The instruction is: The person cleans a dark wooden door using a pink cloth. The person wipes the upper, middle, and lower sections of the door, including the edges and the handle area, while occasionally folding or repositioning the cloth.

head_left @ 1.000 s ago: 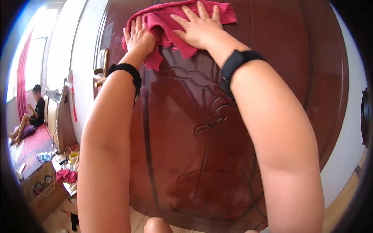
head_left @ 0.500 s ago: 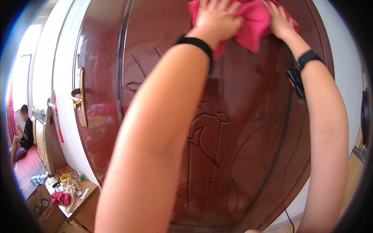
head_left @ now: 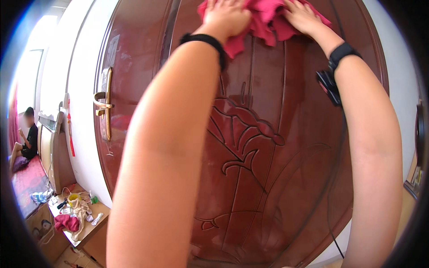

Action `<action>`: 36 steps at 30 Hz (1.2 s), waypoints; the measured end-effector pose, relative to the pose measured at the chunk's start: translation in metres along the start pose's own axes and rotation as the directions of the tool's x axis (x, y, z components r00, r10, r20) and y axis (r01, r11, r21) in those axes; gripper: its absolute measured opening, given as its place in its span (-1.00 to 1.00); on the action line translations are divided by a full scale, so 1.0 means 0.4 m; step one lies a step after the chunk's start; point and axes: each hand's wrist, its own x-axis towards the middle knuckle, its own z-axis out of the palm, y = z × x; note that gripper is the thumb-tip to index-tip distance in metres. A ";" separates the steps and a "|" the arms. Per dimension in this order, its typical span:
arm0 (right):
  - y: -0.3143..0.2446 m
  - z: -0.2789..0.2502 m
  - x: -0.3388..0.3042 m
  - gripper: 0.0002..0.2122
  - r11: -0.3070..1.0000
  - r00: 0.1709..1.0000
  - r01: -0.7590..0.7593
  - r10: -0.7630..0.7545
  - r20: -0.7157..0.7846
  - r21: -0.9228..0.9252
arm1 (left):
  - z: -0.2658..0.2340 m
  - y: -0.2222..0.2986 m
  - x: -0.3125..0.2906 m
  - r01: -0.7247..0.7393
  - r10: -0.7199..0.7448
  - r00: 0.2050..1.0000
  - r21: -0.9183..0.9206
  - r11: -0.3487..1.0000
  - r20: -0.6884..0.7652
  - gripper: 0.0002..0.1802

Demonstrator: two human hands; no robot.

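Both my hands are pressed on a crumpled pink-red cloth [head_left: 266, 27], flat against a dark reddish-brown door [head_left: 178, 71] with carved flower lines. My left hand [head_left: 227, 18] lies over the cloth's left part, fingers spread and stretched upward; their tips reach the picture's top edge. Over the right part lies my right hand [head_left: 304, 18], its fingers also extended and apart. The cloth hangs in folds between and below the hands. A black band [head_left: 205, 42] circles my left wrist. On the right one is a black strap holding a small dark device [head_left: 329, 87].
The door's gold lever handle [head_left: 103, 105] sticks out at the left. A thin black cable [head_left: 330, 219] hangs on the right. At lower left, a small cabinet [head_left: 96, 225] bears a red cloth [head_left: 67, 222] and clutter. Beyond it, a person [head_left: 30, 134] sits on a bed [head_left: 31, 178].
My hands and the cloth have shifted left across the picture, with the cloth bunched differently. The door appears shifted too, so my view has moved somewhat.
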 end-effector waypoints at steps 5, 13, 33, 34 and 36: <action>-0.260 -0.009 -0.045 -0.45 0.986 0.989 0.145 -0.148 0.025 0.078 | 0.006 -0.257 -0.100 0.156 -0.153 0.987 0.067 0.985 -0.052 -0.42; -0.488 0.147 -0.116 -0.43 0.932 0.914 0.358 -0.361 -0.184 -0.052 | -0.047 -0.377 -0.346 0.325 -0.330 0.943 0.116 0.938 0.029 -0.34; -0.497 0.312 -0.781 -0.51 0.641 0.665 0.744 -0.683 -0.303 0.187 | -0.278 0.105 -1.010 0.776 -0.681 0.615 -0.156 0.611 0.397 -0.22; -0.480 0.308 -0.764 -0.51 0.620 0.650 0.758 -0.694 -0.308 0.202 | -0.274 0.111 -0.997 0.730 -0.661 0.642 -0.045 0.682 0.388 -0.23; -0.431 0.319 -0.705 -0.52 0.638 0.655 0.751 -0.685 -0.318 0.170 | -0.238 0.134 -0.940 0.700 -0.643 0.713 -0.229 0.676 0.280 -0.29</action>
